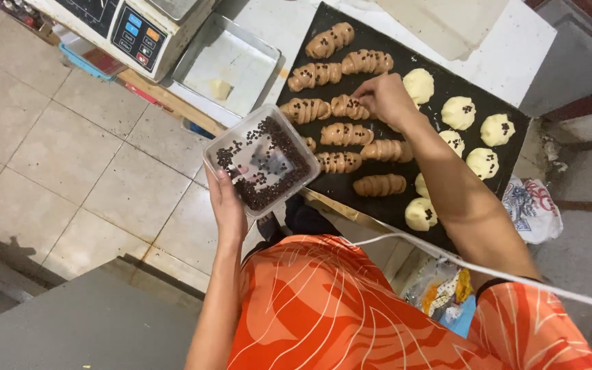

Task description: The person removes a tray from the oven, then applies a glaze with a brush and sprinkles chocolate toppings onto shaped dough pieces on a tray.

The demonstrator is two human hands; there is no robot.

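Looking straight down here, and the black baking tray (pixel 488 103) is the thing to go by for everything else. It's loaded with dough: a batch of twisted, ridged rolls (pixel 345 133) on its near-left half and a handful of round pale buns (pixel 459 112) along the far-right side, most of them already dotted with dark chips.

The right hand (pixel 386 99) is over the middle of the tray, fingers bunched together and pointing down at one of the rolls (pixel 349 107) — looks like a pinch, though I can't tell if there's a chip between the fingertips, too small to see.

The left hand (pixel 227 205) is off the tray's left edge, holding a clear square plastic container (pixel 262 159) from underneath, thumb up on the near rim and the other fingers hidden below. It's got a layer of chocolate chips (pixel 268 188) inside, heaped mostly toward the near corner, and the tub just overlaps the tray's left edge.

Further left of the tray sits an empty metal pan (pixel 231 65) with a small pale lump in it, and beyond that a digital scale (pixel 131 31) — orange patterned clothing fills the bottom of the view
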